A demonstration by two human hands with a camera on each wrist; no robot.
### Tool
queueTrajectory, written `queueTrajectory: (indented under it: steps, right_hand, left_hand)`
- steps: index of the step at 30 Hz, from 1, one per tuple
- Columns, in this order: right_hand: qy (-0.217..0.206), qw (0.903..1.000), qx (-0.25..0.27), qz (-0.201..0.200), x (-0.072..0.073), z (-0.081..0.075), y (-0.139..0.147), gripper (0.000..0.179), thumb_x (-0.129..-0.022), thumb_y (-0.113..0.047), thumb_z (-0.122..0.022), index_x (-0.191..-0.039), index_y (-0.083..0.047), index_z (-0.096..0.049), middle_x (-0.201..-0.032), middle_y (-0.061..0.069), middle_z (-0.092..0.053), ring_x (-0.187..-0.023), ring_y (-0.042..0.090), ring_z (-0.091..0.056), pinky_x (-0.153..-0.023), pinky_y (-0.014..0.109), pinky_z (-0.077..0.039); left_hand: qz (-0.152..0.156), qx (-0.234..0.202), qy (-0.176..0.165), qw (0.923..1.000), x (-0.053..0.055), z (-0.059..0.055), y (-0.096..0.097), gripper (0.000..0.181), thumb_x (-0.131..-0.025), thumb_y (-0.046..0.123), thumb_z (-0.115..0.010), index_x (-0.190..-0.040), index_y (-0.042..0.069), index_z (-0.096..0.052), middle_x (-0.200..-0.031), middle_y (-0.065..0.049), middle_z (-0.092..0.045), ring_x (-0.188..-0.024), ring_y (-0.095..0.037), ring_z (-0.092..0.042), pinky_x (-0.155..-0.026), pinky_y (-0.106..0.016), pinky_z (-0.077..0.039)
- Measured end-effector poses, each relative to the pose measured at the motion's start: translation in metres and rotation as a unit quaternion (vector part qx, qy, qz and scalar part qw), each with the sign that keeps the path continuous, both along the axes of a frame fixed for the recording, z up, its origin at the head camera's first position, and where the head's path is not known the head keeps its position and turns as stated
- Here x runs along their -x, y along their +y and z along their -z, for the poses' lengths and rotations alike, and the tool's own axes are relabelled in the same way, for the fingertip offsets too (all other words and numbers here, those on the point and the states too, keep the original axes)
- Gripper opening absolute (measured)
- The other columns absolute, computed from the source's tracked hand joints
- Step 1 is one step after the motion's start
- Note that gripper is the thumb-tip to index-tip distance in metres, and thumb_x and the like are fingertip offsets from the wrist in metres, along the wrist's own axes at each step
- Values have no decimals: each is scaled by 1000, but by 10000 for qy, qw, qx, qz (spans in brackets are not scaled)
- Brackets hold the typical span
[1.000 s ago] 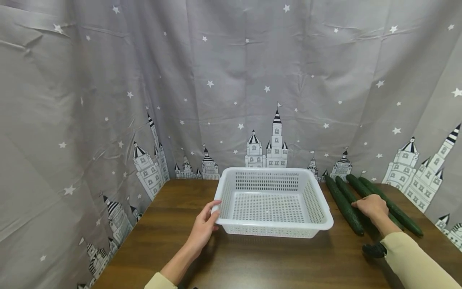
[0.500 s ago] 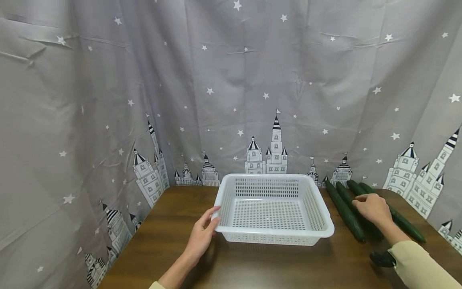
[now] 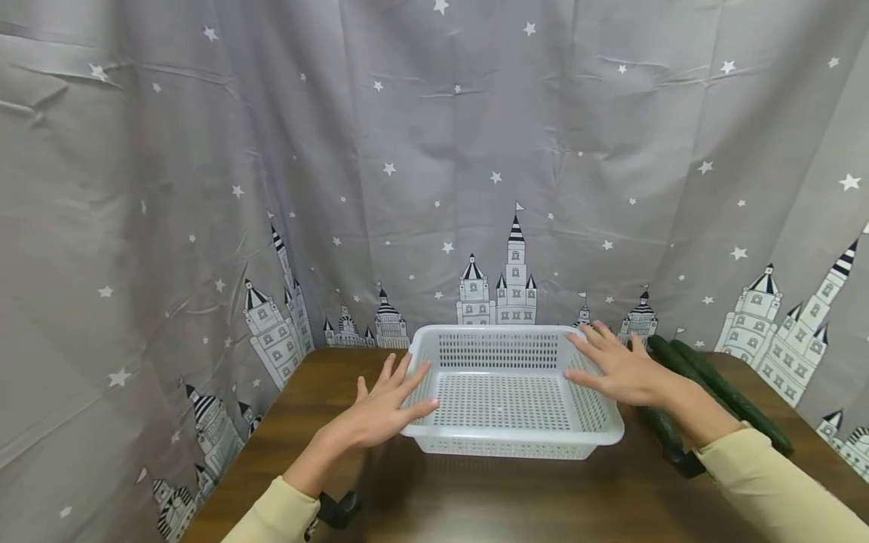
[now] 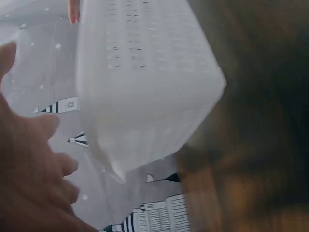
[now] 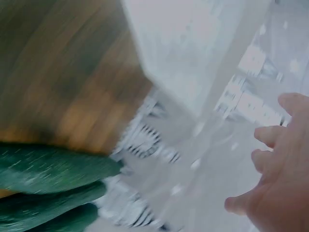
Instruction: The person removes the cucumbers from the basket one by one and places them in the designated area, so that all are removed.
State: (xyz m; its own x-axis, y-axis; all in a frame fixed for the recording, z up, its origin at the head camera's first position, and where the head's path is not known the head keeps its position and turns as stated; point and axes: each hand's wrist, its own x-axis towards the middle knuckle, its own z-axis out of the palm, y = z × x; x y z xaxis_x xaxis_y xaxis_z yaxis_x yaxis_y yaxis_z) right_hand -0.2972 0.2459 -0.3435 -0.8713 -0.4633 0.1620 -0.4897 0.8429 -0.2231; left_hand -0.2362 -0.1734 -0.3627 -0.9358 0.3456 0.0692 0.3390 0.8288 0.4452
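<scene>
A white perforated plastic basket (image 3: pixel 502 441) stands on the wooden table, nothing lying in it. Over its left rim my left hand (image 3: pixel 380 411) is raised with the fingers spread, holding nothing. My right hand (image 3: pixel 621 373), also spread and holding nothing, hovers over the basket's right rim. In the left wrist view the fingers show beside the basket's wall (image 4: pixel 154 96), apart from it. Several long green cucumbers (image 3: pixel 740 403) lie to the right of the basket, partly hidden behind my right hand and forearm. The right wrist view shows the cucumbers (image 5: pixel 53 169) close together, blurred by motion.
The brown wooden table (image 3: pixel 475 498) reaches back to a grey curtain (image 3: pixel 407 151) printed with stars and castles. A black strap piece (image 3: pixel 339 509) hangs under the left wrist, and another (image 3: pixel 686 461) under the right.
My left hand has let go of the basket's left rim and spread its fingers. The right hand has moved left from the cucumbers to above the basket's right rim and opened.
</scene>
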Motion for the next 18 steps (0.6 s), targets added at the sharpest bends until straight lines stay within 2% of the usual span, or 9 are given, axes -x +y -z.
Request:
queueTrajectory:
  steps: [4,7,12,18]
  right_hand:
    - [-155,9988,-400,-255,-6,4,-24,80,-96,-69,-43,-161,-25,-26,-168,16,-15,-154,42,-4,-106,81,7]
    - [-194,9974,-636,-285,-10,7,-32,82,-95,-73,-42,-160,-26,-28,-168,15,-17,-155,41,-6,-106,81,6]
    - [-233,9962,-823,-169,-13,11,-34,83,-93,-76,-41,-159,-26,-31,-167,15,-18,-154,42,-8,-106,81,4]
    - [-332,9962,-802,-82,-14,10,-30,84,-92,-77,-41,-159,-27,-31,-167,15,-18,-154,42,-8,-105,82,4]
  left_hand:
    - [264,292,-282,9988,-4,-3,0,77,-97,70,-40,-161,36,-14,-169,0,5,-153,-28,19,-106,-79,14]
    - [396,302,-440,9978,-6,-3,1,77,-97,70,-41,-161,35,-17,-169,0,4,-153,-28,18,-106,-78,15]
    - [510,225,-572,9968,-8,-2,3,77,-96,69,-43,-161,35,-20,-170,0,4,-154,-29,16,-106,-78,15]
    - [516,248,-521,9970,-8,-1,7,77,-96,71,-42,-160,36,-19,-169,1,5,-154,-29,16,-107,-78,14]
